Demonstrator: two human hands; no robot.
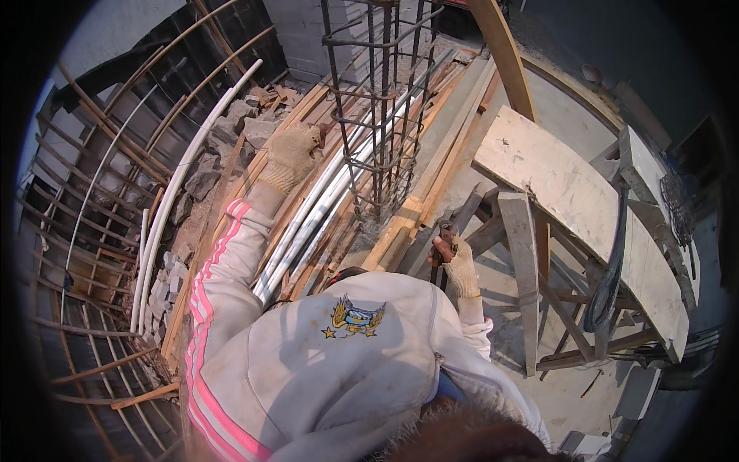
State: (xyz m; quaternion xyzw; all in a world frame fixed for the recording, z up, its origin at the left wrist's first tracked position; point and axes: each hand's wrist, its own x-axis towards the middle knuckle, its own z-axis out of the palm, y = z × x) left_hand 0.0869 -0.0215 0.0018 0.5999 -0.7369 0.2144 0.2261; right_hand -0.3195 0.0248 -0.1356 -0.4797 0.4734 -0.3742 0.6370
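- On the far left, bent metal bars (92, 231) make a curved cage. It looks like a frame for building.
- Beside it lie grey stones (208, 165) and long white pipes (308, 223), side by side on wooden planks (431, 154), likely put there to keep them handy.
- The left hand (292, 154) wears a tan glove. The arm, in a white sleeve with pink stripes, stretches far forward. The hand looks closed around something near the pipes, but I cannot tell what it holds.
- In the middle, a tall cage of steel rods (381, 100) stands upright among the planks.
- The right hand (459, 266), gloved too, is bent up near the body and clenched on a dark tool (445, 235), close to the bottom of the rod cage.
- On the right, a rough wooden surface (570, 192) carries a black cable (612, 269).
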